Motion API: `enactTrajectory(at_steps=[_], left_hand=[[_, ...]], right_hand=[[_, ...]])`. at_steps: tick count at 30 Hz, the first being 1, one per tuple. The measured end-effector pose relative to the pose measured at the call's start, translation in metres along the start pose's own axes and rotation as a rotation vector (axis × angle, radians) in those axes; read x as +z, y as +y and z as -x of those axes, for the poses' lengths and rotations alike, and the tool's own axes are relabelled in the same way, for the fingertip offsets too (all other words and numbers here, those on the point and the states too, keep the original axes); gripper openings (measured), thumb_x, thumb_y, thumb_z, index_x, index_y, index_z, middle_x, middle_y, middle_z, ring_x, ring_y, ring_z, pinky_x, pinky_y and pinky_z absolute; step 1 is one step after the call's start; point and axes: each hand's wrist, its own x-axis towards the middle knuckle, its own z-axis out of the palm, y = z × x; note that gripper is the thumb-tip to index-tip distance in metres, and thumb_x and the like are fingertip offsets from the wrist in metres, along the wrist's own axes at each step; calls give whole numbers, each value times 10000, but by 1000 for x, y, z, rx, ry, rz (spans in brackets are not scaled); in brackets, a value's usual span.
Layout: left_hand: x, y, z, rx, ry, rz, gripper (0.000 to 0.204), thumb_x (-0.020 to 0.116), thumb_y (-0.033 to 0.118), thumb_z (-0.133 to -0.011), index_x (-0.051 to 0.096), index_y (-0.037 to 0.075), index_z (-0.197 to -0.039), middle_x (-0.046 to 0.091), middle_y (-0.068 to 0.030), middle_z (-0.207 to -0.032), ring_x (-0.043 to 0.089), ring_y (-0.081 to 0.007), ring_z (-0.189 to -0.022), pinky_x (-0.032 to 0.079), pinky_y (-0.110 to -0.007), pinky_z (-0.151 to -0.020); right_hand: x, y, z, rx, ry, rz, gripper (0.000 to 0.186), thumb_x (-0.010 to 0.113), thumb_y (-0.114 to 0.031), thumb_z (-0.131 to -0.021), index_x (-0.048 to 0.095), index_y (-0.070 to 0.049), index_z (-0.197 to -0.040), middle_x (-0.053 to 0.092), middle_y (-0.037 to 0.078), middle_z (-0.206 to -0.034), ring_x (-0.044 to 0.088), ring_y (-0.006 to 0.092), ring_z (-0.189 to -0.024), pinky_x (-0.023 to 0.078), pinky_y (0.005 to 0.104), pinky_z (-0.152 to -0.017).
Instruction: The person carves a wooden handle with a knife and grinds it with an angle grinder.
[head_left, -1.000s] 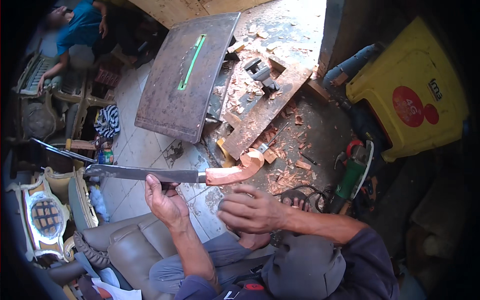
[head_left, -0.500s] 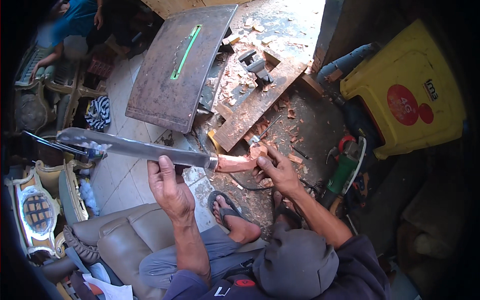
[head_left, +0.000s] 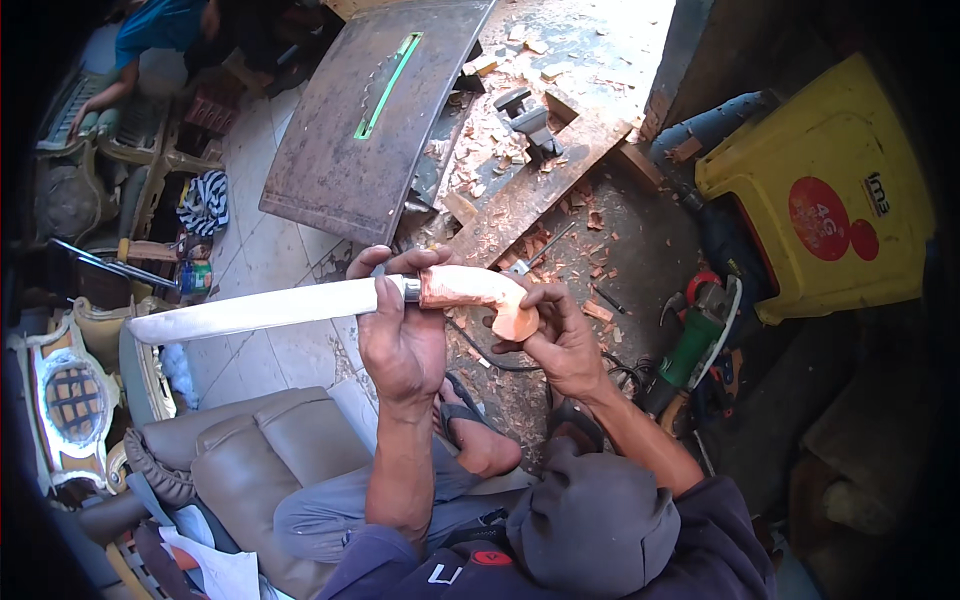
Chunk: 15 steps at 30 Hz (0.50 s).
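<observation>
A machete (head_left: 265,312) lies level across both hands, its pale, bright blade pointing left. Its carved, light reddish wooden handle (head_left: 468,286) curves down into a hooked end at the right. My left hand (head_left: 403,340) is closed round the machete where the blade meets the metal collar, thumb in front and some fingertips showing above. With thumb and fingers, my right hand (head_left: 568,340) pinches the hooked end of the handle. Beyond the machete stands a wooden bench (head_left: 530,205) strewn with shavings, with a metal clamp or vise (head_left: 530,122) on it.
A dark metal saw table (head_left: 330,150) with a green slot stands ahead. To the right are a green angle grinder (head_left: 688,340) and a yellow plastic stool (head_left: 820,190). Wood chips and a black cable cover the floor. Another person's arm (head_left: 110,95) shows far left. A brown cushion (head_left: 265,445) lies near left.
The machete has turned over: its blade now looks bright, and the handle's hooked end points down instead of up. My left hand has slid right to the collar and closed round it.
</observation>
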Motion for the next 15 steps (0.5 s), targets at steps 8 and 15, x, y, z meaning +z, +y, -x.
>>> enactTrajectory(at_steps=[8, 15], left_hand=[[-25, 4, -5, -32, -85, 136, 294, 477, 175, -1110, 519, 123, -1396, 700, -171, -1236, 626, -352, -1273, 417, -643, -1183], [-36, -7, -8, -84, -42, 251, 289, 511, 157, -1092, 555, 141, -1377, 679, -187, -1295, 577, -369, -1348, 370, -618, -1228]], right_hand=[[7, -22, -1, 200, 14, -21, 648, 401, 51, -874, 379, -23, -1517, 557, 209, -1434, 649, 286, -1222, 605, 460, -1004], [-6, -22, -2, 184, 112, 23, 618, 455, -102, -901, 421, 5, -1509, 581, 222, -1423, 640, 301, -1246, 590, 418, -974]])
